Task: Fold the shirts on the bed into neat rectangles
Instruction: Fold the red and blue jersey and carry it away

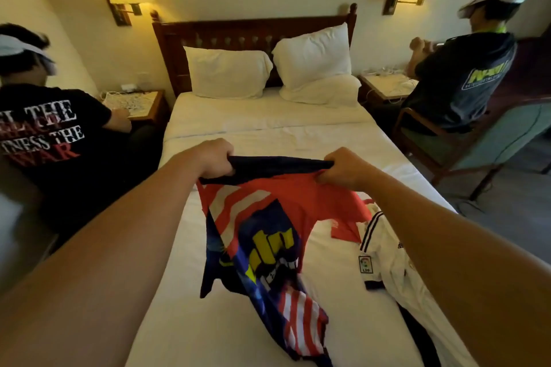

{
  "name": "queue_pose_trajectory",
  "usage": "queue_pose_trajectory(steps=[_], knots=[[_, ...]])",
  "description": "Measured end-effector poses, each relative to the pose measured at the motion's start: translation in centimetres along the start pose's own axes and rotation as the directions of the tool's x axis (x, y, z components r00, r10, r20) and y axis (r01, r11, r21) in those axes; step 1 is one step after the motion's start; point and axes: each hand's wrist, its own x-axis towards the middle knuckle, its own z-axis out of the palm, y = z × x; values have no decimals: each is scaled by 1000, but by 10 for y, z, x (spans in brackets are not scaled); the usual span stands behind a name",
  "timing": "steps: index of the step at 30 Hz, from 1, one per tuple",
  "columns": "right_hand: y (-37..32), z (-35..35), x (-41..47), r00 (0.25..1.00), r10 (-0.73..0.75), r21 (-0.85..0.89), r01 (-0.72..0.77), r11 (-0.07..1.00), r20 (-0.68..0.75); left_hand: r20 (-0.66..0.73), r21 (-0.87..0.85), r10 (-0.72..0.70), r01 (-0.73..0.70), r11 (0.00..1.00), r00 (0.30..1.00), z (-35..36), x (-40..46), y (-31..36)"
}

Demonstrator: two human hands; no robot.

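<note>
The person holds up a shirt (262, 235) over the bed (268, 128). It is red and dark blue, with red and white stripes and yellow letters. It looks thin, soft and light. It hangs down limp from the two hands and bunches in the middle, and its low end lies crumpled on the white sheet close to the person. A cloth like this probably slides and folds very easily, so it will not keep a shape by itself. It is not the kind of thing that breaks.

The left hand (216, 158) grips the dark top edge of the shirt at one end. The right hand (343, 168) grips the same edge at the other end. The fingers of both hands are curled tight round the cloth, like two fists. The edge is pulled almost straight between them. That looks like a good place to hold it, because the rest of the shirt can then drop flat onto the bed.

Both arms reach out long in front of the person, over the bed, with the hands near each other. The hands are above the middle of the bed, well short of the pillows (268, 71).

A white shirt (387, 259) with black stripes lies crumpled on the bed under the right arm. It is not folded yet. A red bit of cloth (344, 229) lies just beside it.
</note>
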Motion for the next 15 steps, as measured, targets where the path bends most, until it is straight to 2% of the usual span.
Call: queue_pose_trajectory(steps=[1,2,3,4,5,6,7,8,10,11,13,15], knots=[[-10,-2,2,998,-55,45,56,997,-16,46,160,-66,58,985,997,0,-3,-2],[-22,-4,3,993,-120,74,121,990,-9,96,250,-125,97,963,987,1,-5,-3],[-35,-4,3,982,-190,95,188,978,10,158,224,-143,106,969,977,3,-6,-3],[-48,-4,3,966,-256,113,251,961,31,237,76,-104,89,993,966,7,-7,-1],[-60,-3,4,948,-315,124,308,943,46,297,-167,-18,70,984,955,11,-9,7],[-70,-1,5,932,-357,129,348,929,56,294,-401,85,42,915,952,18,-10,14],[-78,0,6,920,-387,137,377,916,58,239,-553,136,20,833,961,28,-8,22],[-81,0,7,913,-404,150,393,907,51,174,-635,141,2,773,975,37,-4,28],[-79,-1,10,917,-394,159,381,911,57,76,-703,100,-18,711,992,47,-2,38],[-72,-3,12,925,-366,101,357,929,99,37,-706,75,-27,708,996,49,-2,38],[-50,-4,14,940,-234,-170,280,945,250,0,-699,64,-45,714,998,45,-4,37],[-18,-1,17,943,-55,-293,158,943,329,11,-688,63,-39,725,998,35,-7,37]])
